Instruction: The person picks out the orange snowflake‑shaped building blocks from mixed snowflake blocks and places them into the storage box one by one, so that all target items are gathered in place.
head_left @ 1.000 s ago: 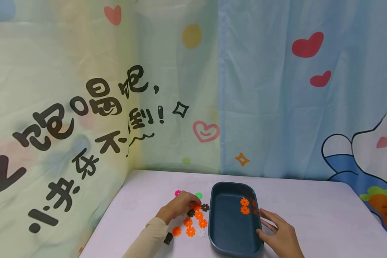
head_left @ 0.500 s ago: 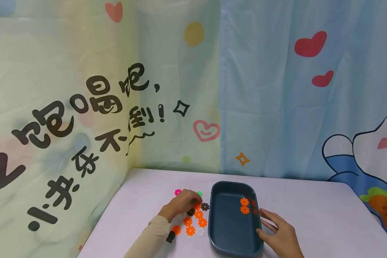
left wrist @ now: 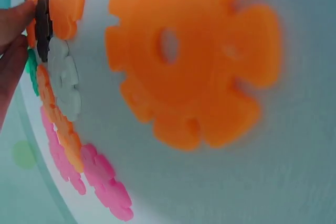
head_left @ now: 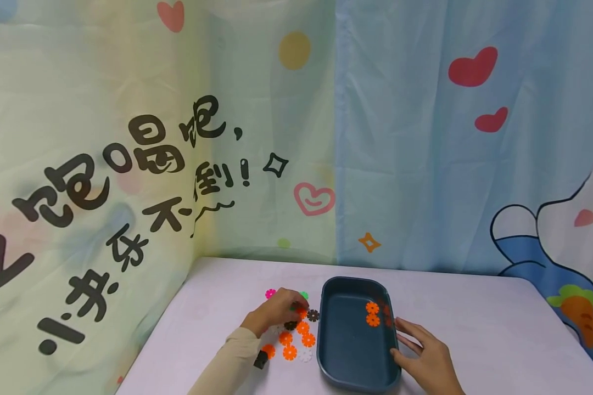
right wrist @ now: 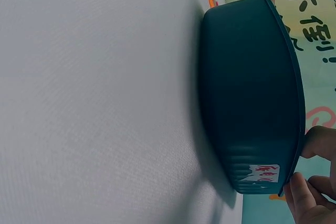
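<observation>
My left hand (head_left: 275, 308) reaches down among flower-shaped plastic discs left of the tray. In the left wrist view, its fingertips (left wrist: 18, 17) are at the edge of orange and black discs; whether they pinch one cannot be told. An orange disc (left wrist: 194, 51) looms close to that camera. My right hand (head_left: 429, 359) rests at the right side of a dark blue tray (head_left: 358, 359), with thumb and fairly straight fingers spread along the rim. Two orange discs (head_left: 373, 314) are in the tray by its right wall.
Several orange discs (head_left: 289, 352), a white disc (head_left: 305, 355), a black disc (head_left: 313, 315) and pink (head_left: 270, 293) and green (head_left: 304, 295) ones lie around the left hand. The white table (head_left: 504, 334) ends at printed curtains (head_left: 395, 137) behind and at left.
The left hand and its forearm have shifted slightly, with the fingers still at the orange discs. The right hand and tray keep their places. The whole view has tilted a little.
</observation>
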`<state>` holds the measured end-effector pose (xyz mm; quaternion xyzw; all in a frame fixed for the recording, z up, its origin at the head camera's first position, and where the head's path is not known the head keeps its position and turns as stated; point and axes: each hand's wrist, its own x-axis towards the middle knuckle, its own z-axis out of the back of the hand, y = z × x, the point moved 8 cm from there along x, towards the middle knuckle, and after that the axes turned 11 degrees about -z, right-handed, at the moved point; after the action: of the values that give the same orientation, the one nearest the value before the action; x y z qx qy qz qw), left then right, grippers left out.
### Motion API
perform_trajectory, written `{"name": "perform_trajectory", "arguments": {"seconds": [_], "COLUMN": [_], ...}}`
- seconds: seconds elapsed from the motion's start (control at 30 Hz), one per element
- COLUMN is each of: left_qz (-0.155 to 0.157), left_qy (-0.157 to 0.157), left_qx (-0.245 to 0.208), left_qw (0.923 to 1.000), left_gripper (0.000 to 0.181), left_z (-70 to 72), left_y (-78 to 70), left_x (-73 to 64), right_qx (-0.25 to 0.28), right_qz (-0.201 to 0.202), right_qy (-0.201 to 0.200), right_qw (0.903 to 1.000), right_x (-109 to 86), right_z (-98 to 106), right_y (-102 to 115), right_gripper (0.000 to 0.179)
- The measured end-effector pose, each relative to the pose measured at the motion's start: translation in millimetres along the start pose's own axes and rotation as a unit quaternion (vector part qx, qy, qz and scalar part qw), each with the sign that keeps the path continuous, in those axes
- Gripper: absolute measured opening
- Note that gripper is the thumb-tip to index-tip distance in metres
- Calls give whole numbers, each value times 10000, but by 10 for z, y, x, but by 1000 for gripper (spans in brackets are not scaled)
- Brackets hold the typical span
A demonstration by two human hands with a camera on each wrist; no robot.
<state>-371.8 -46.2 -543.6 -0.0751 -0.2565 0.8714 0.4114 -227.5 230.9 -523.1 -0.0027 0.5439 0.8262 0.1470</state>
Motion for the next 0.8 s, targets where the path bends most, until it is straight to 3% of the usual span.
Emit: {"name": "perform_trajectory", "arguments": {"seconds": [0.3, 0.6, 0.8], "left_qz": [42, 222, -43], "left_qy": [127, -40, -40], "left_qx": [273, 403, 672], "left_qw": [9995, 9989, 9977], "left_gripper": [22, 30, 32], "left_z": [-14, -4, -5], "left_y": [19, 26, -43], "left_x": [18, 21, 3], "right_qx": [-64, -172, -276], "right_qz": [-36, -31, -75], "right_qy": [-57, -143, -159], "right_qw": [10000, 9997, 9995], "right_x": [8, 6, 17], "right_z": [-6, -7, -11], "right_y": [4, 6, 1], "right_gripper": [70, 70, 71]}}
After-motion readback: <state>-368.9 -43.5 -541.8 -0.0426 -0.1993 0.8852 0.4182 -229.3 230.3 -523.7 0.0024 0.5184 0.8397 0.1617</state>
